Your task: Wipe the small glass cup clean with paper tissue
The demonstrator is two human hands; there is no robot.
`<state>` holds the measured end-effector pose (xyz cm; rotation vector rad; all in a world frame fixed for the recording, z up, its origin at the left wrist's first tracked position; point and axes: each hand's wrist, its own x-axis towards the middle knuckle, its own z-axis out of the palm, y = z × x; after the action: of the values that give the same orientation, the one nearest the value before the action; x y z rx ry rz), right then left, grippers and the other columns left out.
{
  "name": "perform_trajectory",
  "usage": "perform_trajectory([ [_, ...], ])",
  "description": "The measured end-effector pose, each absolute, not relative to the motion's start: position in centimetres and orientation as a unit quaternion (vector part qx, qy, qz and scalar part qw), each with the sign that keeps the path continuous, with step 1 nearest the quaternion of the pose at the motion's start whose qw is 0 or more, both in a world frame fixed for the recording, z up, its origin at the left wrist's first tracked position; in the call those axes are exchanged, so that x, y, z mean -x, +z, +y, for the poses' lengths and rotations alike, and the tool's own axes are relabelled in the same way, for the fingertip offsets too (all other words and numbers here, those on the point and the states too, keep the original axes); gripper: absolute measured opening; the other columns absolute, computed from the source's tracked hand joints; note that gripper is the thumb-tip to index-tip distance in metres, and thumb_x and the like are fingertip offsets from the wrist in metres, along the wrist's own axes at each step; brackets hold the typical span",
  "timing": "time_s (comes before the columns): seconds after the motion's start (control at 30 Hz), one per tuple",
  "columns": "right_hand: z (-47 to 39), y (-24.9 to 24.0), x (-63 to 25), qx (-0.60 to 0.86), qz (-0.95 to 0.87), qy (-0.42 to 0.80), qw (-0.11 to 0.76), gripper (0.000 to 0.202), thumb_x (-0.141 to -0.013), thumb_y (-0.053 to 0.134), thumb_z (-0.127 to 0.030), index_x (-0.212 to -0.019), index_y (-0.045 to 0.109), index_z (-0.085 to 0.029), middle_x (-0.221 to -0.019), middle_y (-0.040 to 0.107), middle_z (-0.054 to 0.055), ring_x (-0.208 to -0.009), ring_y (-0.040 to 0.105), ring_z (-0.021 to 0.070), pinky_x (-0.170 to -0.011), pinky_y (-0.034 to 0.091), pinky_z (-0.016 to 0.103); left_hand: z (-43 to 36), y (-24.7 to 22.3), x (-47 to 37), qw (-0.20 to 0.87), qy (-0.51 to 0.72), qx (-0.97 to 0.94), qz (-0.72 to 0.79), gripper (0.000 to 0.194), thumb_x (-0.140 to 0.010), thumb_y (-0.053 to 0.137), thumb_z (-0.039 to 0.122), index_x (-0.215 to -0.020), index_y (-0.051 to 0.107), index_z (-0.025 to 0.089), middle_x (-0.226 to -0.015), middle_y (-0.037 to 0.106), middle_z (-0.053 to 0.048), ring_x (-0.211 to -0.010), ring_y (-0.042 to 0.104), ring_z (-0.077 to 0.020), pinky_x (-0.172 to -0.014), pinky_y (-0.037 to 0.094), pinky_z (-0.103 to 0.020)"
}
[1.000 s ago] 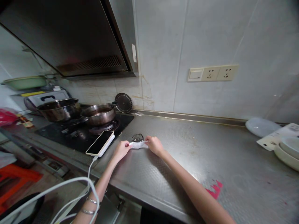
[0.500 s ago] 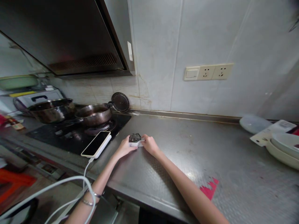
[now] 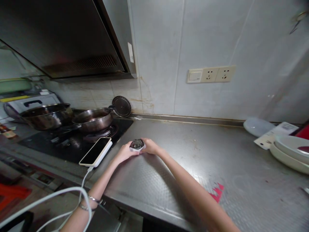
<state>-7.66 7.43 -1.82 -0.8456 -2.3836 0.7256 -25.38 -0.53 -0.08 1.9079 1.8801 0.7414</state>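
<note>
A small white container with a dark, glossy top (image 3: pixel 136 144) rests on the metal counter; its exact kind I cannot make out. My left hand (image 3: pixel 126 152) is closed around its left side, with the fingers along the front. On the opposite side, my right hand (image 3: pixel 149 146) grips it with bent fingers, and the two hands nearly meet at the front edge. Parts of the container's sides are hidden by the fingers. Left of my hands, a phone (image 3: pixel 96 150) with a white cable lies at the hob's edge.
Two steel pots, one near (image 3: pixel 94 120) and one farther left (image 3: pixel 47 116), stand on the black hob (image 3: pixel 70 146). A range hood (image 3: pixel 72 38) hangs above. Stacked dishes (image 3: pixel 289 154) sit at the right. A red scrap (image 3: pixel 218 192) lies on the counter (image 3: pixel 188 161). The white cable (image 3: pixel 43 199) loops past my left forearm.
My right hand has moved in against the container and wraps its right side, where a pale edge showed before. The view has shifted slightly. My left hand keeps its hold.
</note>
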Motion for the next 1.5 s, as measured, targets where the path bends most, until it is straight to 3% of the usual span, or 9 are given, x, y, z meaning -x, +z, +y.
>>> perform_trajectory([
  [0.27,9.1,-2.4,7.5,0.303,-0.878,0.285,0.237,0.072,-0.051,0.085,-0.032,-0.117,0.058,-0.020,-0.109,0.068,0.009,-0.102,0.062,0.0267,-0.083,0.046,0.032,0.4,0.3,27.3,0.238,0.265,-0.704,0.615,0.060,-0.056,0.077,0.036,-0.111,0.062,0.017,-0.113,0.068,-0.007,-0.103,0.064,-0.0262,-0.092,0.046,-0.032],
  [0.43,9.3,-2.6,7.4,0.300,-0.875,0.292,0.242,0.076,-0.052,0.085,-0.033,-0.121,0.055,-0.019,-0.114,0.067,0.009,-0.107,0.061,0.0266,-0.086,0.046,0.031,1.5,0.1,28.0,0.275,0.275,-0.690,0.610,0.071,-0.052,0.079,0.031,-0.118,0.058,0.017,-0.118,0.066,-0.007,-0.111,0.060,-0.0272,-0.099,0.043,-0.035],
  [0.6,9.2,-2.4,7.2,0.296,-0.872,0.297,0.252,0.073,-0.052,0.085,-0.035,-0.119,0.058,-0.022,-0.111,0.069,0.006,-0.104,0.064,0.0257,-0.085,0.047,0.030,1.7,-0.1,28.1,0.342,0.289,-0.691,0.567,0.058,-0.055,0.076,0.024,-0.111,0.064,0.018,-0.114,0.068,-0.003,-0.108,0.063,-0.0264,-0.099,0.043,-0.036],
  [0.8,8.4,-1.3,5.1,0.290,-0.859,0.311,0.285,0.077,-0.051,0.084,-0.040,-0.121,0.059,-0.021,-0.114,0.068,0.007,-0.107,0.062,0.0260,-0.090,0.047,0.030,1.9,0.7,26.8,0.349,0.310,-0.683,0.562,0.065,-0.052,0.078,0.024,-0.114,0.064,0.015,-0.115,0.067,-0.006,-0.108,0.062,-0.0269,-0.099,0.044,-0.037],
  [1.13,4.4,1.4,-8.2,0.389,-0.806,0.294,0.335,0.075,-0.052,0.083,-0.031,-0.122,0.058,-0.022,-0.117,0.067,0.008,-0.113,0.060,0.0279,-0.097,0.045,0.037,3.1,3.1,14.7,0.296,0.273,-0.761,0.508,0.063,-0.050,0.082,0.025,-0.111,0.067,0.017,-0.110,0.070,-0.006,-0.104,0.064,-0.0261,-0.094,0.047,-0.034],
  [1.5,0.0,-0.2,-19.7,0.481,-0.737,0.305,0.364,0.076,-0.051,0.083,-0.026,-0.122,0.057,-0.017,-0.119,0.065,0.011,-0.116,0.058,0.0281,-0.100,0.043,0.040,3.7,0.0,2.8,0.292,0.267,-0.815,0.423,0.066,-0.051,0.083,0.032,-0.112,0.066,0.016,-0.120,0.065,-0.011,-0.109,0.060,-0.0281,-0.097,0.043,-0.036],
])
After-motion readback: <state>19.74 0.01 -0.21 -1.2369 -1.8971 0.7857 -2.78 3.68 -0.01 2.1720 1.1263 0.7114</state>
